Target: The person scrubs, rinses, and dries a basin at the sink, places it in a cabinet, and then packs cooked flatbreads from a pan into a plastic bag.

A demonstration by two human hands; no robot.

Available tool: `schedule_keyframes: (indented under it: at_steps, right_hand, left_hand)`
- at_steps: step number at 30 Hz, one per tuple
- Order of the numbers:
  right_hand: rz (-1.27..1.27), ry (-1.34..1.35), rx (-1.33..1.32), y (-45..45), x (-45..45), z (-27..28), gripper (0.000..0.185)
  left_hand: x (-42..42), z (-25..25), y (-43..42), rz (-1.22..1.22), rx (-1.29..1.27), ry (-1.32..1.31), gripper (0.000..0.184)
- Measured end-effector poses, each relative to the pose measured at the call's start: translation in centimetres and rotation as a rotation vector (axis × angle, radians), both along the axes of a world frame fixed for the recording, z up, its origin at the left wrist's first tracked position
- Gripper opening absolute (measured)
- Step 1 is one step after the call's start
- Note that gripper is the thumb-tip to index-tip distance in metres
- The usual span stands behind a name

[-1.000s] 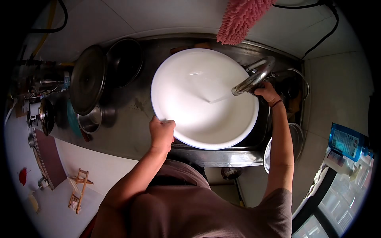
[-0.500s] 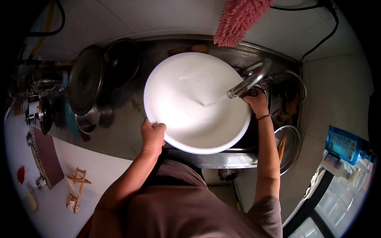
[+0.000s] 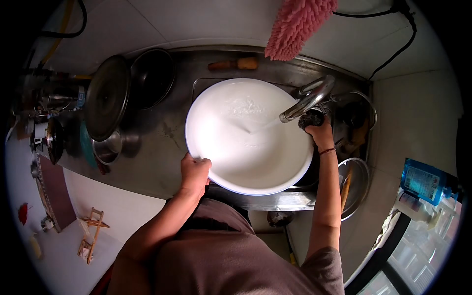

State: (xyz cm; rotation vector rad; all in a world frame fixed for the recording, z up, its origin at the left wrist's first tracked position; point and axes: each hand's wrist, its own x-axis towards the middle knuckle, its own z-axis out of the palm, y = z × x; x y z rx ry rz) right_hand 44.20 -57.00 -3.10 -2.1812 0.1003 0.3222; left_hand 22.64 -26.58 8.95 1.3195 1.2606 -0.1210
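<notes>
1. Shifted toward the near side since the earlier frame: white basin (image 3: 260, 169), with a strip of bare metal now separating far rim from wooden-handled tool (image 3: 246, 63). Now more fully exposed in the right hand (image 3: 320, 133): dark scrubber (image 3: 312, 118).
2. Basin location: over the sink (image 3: 196, 87), below the faucet (image 3: 306, 103). Thin water stream from spout to basin interior; ripples toward the far part.
3. Far edge: sink's far-left corner visible past the rim.
4. Left edge: widest open room, with bare counter (image 3: 164, 140) between basin and dark pan (image 3: 152, 81), well apart.
5. Right edge: tight. Spout above the rim area; metal bowl (image 3: 362, 179) partly behind the right forearm in view.
6. Near edge: rim close over the sink's front strip, with torso just beyond.
7. Left hand (image 3: 194, 173): closed on the near-left rim, thumb uppermost, remaining fingers curled and partly hidden. Forearm angled far and right from the near-left side.
8. Right hand: closed around the scrubber beside the right rim, under the spout. Arm extended nearly straight toward the far side. Contact between scrubber and rim: cannot tell.
</notes>
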Motion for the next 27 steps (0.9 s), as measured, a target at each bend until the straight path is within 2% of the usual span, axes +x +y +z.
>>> schedule_keyframes:
  at_steps: [7,14,16,19,20,22,25,27]
  right_hand:
    - [-0.049,0.005,-0.117,-0.6,0.9,0.9,0.087]
    - [-0.012,-0.072,-0.118,0.1,1.2,1.5,0.084]
    - [-0.008,-0.047,-0.047,1.2,1.0,3.2,0.069]
    - [-0.037,0.023,-0.001,2.7,0.7,5.5,0.062]
    - [-0.036,0.019,-0.007,2.5,0.9,5.1,0.062]
    - [-0.008,-0.035,-0.087,1.8,1.2,3.1,0.076]
    - [-0.020,-0.029,0.024,2.0,1.2,2.5,0.077]
    - [-0.031,-0.029,-0.051,2.1,1.1,2.8,0.076]
  left_hand:
    - [0.6,0.4,-0.5,-0.013,-0.025,-0.036,0.029]
    - [1.1,0.1,0.0,-0.027,-0.018,-0.042,0.028]
    - [1.3,0.0,0.3,-0.034,-0.022,-0.039,0.027]
    - [1.6,0.1,0.8,-0.045,-0.019,-0.022,0.027]
    - [1.8,0.2,1.0,-0.042,-0.019,-0.025,0.027]
    - [1.9,0.0,1.3,-0.033,-0.025,-0.028,0.027]
    - [1.9,-0.8,1.8,-0.040,-0.037,-0.058,0.027]
    - [1.9,-1.0,2.0,-0.039,-0.040,-0.099,0.027]
